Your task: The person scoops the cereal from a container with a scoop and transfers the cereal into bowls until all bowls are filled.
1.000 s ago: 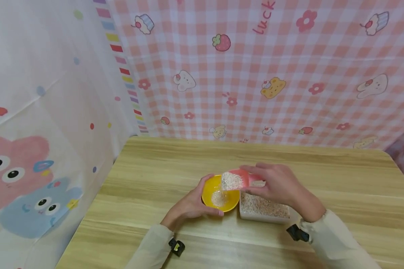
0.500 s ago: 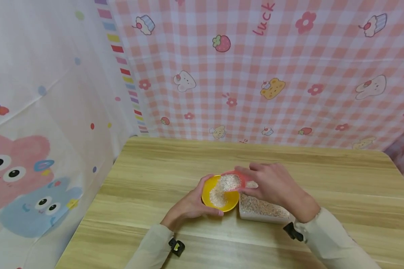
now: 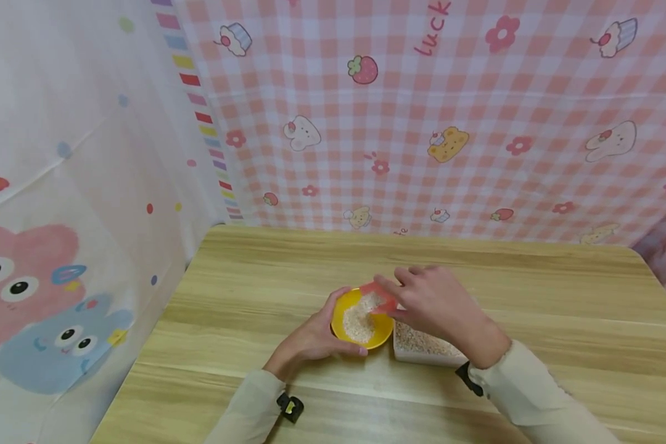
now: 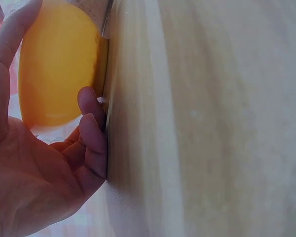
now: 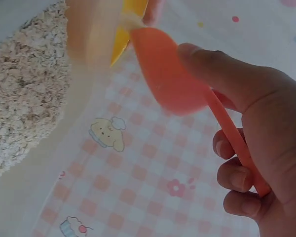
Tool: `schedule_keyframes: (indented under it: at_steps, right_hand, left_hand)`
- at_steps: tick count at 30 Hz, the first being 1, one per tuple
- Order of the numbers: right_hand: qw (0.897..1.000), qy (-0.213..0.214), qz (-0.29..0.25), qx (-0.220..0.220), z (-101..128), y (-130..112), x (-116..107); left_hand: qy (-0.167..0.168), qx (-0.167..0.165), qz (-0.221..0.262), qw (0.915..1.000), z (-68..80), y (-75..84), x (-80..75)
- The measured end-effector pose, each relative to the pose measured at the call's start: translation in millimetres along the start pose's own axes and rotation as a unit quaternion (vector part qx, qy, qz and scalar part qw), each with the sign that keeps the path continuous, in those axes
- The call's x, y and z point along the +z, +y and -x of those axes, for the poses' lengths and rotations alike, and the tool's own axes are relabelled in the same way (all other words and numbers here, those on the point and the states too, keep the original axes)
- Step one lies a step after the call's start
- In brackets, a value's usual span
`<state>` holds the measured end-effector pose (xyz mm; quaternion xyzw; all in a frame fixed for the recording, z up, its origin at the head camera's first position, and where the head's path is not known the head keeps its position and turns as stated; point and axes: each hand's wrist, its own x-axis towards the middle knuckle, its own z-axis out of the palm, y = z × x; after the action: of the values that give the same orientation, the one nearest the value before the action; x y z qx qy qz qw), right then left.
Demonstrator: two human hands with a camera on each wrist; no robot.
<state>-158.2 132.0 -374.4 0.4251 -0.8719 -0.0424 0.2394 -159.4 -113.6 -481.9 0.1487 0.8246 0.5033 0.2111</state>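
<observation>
My left hand (image 3: 316, 336) holds a yellow bowl (image 4: 59, 69) by its sides, thumb and fingers curved round it as it stands on the table. Pale oat-like flakes (image 3: 357, 325) lie inside the bowl. In my right hand (image 3: 438, 302) is a pink-orange scoop (image 5: 170, 74), its handle gripped by curled fingers with the thumb on its back. The scoop is tipped over the bowl's right side, and flakes run from its mouth into the bowl. A translucent container (image 3: 422, 356) full of the same flakes (image 5: 32, 81) stands right beside the bowl, partly hidden under my right hand.
The wood-grain table (image 3: 244, 271) extends behind the bowl and to both sides. A pink checked cloth (image 3: 338, 154) hangs along its back edge, and a white cartoon-print cloth (image 3: 111, 203) hangs at the left.
My right hand has moved left and tilted the scoop further over the bowl. The scoop holds fewer flakes and the heap in the bowl has grown. My left hand has stayed in place.
</observation>
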Motion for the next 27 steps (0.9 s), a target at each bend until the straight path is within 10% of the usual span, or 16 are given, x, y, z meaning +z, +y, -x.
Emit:
schedule_keyframes:
  at_steps: [9,27]
  right_hand:
    - [0.998,0.036,0.04,-0.029,3.7,-2.1,-6.3]
    - [0.995,0.066,-0.045,0.063,62.0,26.0,-25.8]
  left_hand:
    - [-0.001,0.009,0.012,0.9999,-1.5,-0.4,0.0]
    - [0.007,-0.014,-0.01,0.9998,1.1,0.7,1.2]
